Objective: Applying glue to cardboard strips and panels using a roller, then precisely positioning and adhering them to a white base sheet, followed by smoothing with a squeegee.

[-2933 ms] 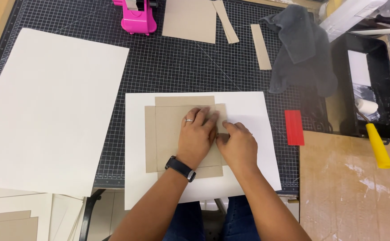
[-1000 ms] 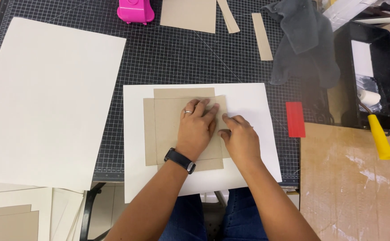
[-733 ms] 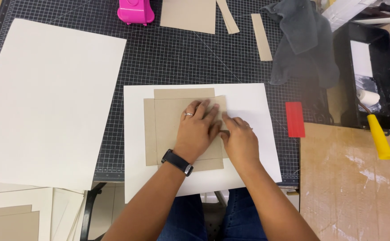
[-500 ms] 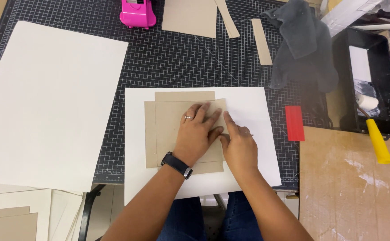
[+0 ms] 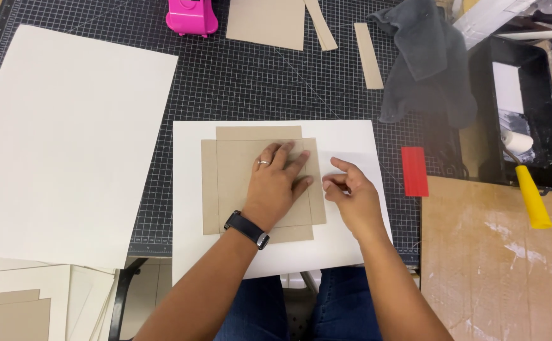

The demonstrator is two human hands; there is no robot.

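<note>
We see our left hand point(image 5: 279, 183) pressed flat, fingers spread, on a tan cardboard piece point(image 5: 235, 183) lying on a white paper sheet point(image 5: 351, 142) atop a dark gridded cutting mat point(image 5: 244, 82). Our right hand point(image 5: 353, 197) hovers just right of the cardboard, fingers loosely curled, gripping nothing. A red scraper point(image 5: 414, 171) lies to the right; a large white sheet point(image 5: 61, 139) lies left.
</note>
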